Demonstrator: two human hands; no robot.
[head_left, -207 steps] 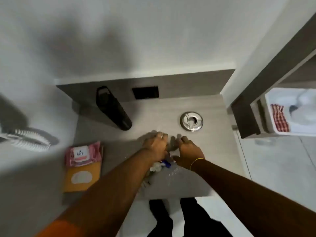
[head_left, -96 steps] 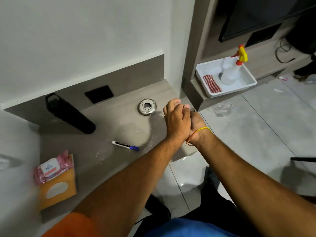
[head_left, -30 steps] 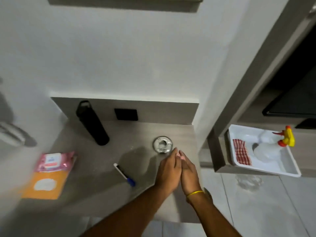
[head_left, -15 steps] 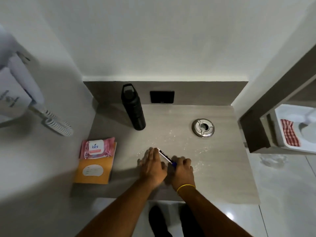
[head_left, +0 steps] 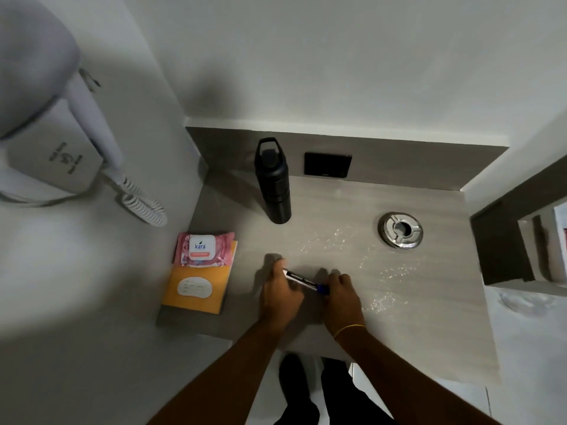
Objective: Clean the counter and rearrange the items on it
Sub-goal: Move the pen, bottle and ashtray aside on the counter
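A white marker with a blue cap (head_left: 302,281) lies slanted between my two hands above the grey counter (head_left: 414,302). My left hand (head_left: 280,294) has its fingers around the white end. My right hand (head_left: 342,294) grips the blue cap end. A black bottle (head_left: 273,185) stands upright at the back. A pink pack of wipes (head_left: 202,248) lies on an orange booklet (head_left: 196,286) at the left edge. A round metal ashtray (head_left: 400,230) sits at the right. White powder specks (head_left: 374,265) are scattered over the counter's right half.
A wall-mounted hair dryer (head_left: 61,118) with a coiled cord hangs on the left wall. A black wall socket (head_left: 327,164) sits in the backsplash. A dark wooden shelf unit (head_left: 506,240) borders the counter on the right. My legs stand on the tiled floor below.
Over the last second both hands went from the counter's right front to the marker and took hold of it. The camera view shifted left and tilted down.
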